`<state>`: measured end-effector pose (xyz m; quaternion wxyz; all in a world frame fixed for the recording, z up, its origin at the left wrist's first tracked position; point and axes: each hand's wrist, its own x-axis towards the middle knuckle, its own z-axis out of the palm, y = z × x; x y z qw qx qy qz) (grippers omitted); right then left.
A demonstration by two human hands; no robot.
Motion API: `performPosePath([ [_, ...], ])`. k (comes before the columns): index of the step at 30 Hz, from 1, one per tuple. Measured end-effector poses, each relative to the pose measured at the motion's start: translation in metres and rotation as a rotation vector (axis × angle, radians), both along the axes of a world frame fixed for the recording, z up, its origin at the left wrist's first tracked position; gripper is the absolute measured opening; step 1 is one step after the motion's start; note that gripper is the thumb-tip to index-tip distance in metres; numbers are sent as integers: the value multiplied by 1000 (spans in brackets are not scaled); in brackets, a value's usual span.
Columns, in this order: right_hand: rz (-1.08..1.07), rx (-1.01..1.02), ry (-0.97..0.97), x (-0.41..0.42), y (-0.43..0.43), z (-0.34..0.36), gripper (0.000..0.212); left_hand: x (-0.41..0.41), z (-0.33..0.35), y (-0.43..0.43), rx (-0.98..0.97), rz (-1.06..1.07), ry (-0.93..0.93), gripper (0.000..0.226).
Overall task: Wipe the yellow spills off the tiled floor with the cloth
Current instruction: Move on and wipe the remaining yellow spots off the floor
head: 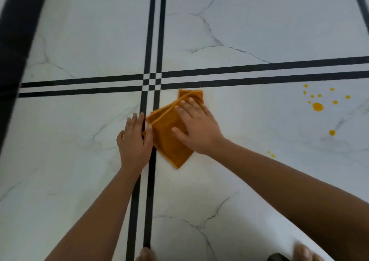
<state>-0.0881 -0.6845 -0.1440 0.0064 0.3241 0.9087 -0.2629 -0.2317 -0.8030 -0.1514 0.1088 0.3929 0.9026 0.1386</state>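
Pressing right hand point(196, 129) flat, fingers spread, on the folded orange cloth point(168, 141); resting left hand point(134, 141) open on the tiled floor point(259, 31), touching the cloth's left edge. Leaving yellow spills point(317, 107) unwiped, well off to the right, nearer the right hand; likely needing a rightward sweep.

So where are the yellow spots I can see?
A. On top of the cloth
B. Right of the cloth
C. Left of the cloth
B: the spots sit well off to the right of the cloth, not touching it.
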Motion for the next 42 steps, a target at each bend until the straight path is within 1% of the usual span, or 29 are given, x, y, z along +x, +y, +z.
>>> performPosePath([
  [4,159,182,-219,-45,-22,-18,72,-8,-8,-41,-24,154,12,56],
  [7,520,259,-121,-10,-34,-25,66,-4,-12,-55,-78,142,33,61],
  [8,662,291,-95,8,-24,-25,63,0,-12,-56,-83,111,34,63],
  [9,726,321,-84,22,-8,-27,61,4,-12,-55,-86,74,30,64],
  [10,683,360,-96,30,10,-28,61,8,-12,-53,-83,30,19,66],
  [11,536,385,-131,32,27,-28,61,13,-11,-50,-79,-25,7,66],
  [13,139,300,-209,32,29,-23,62,26,-13,-42,-92,-156,13,65],
  [14,34,284,-227,38,16,-24,62,33,-14,-37,-105,-213,22,64],
  [15,36,273,-202,49,-3,-26,62,38,-15,-32,-120,-254,27,63],
  [17,272,303,-131,92,-33,-30,60,49,-17,-24,-142,-331,37,61],
  [18,374,334,-111,114,-29,-31,58,51,-18,-22,-146,-362,51,61],
  [19,381,371,-118,134,-14,-33,57,56,-20,-20,-147,-397,58,60],
  [20,269,388,-153,144,4,-35,57,60,-22,-19,-147,-429,65,60],
  [22,-219,298,-221,142,26,-30,57,72,-25,-14,-132,-474,70,59],
  [23,-386,288,-243,138,21,-31,58,79,-26,-11,-122,-494,66,58],
  [24,-424,307,-241,137,7,-31,59,86,-27,-6,-119,-524,68,58],
  [25,-337,336,-199,143,-11,-34,59,94,-28,-1,-119,-559,78,57],
  [27,57,352,-136,178,-36,-32,57,108,-27,11,-112,-605,106,56],
  [28,182,376,-113,202,-27,-33,56,114,-27,18,-99,-612,113,55],
  [29,186,416,-113,220,-8,-36,55,120,-27,25,-83,-621,116,55],
  [30,54,418,-151,231,15,-36,55,128,-27,31,-68,-639,122,55],
  [32,-510,304,-219,231,53,-30,58,144,-27,46,-52,-675,130,55],
  [33,-715,261,-249,223,59,-31,59,153,-26,55,-54,-680,122,56],
  [34,-778,247,-269,217,56,-31,60,162,-25,64,-64,-679,101,58],
  [35,-724,266,-252,214,48,-31,59,171,-22,75,-79,-677,80,60],
  [38,-260,368,-201,247,36,-32,55,190,-22,109,-131,-662,73,67],
  [39,-222,374,-197,260,47,-32,55,191,-23,118,-131,-648,82,67],
  [40,-313,346,-230,268,61,-32,56,193,-26,126,-128,-639,93,68],
  [42,-729,248,-262,269,90,-31,55,194,-31,134,-113,-624,127,68],
])
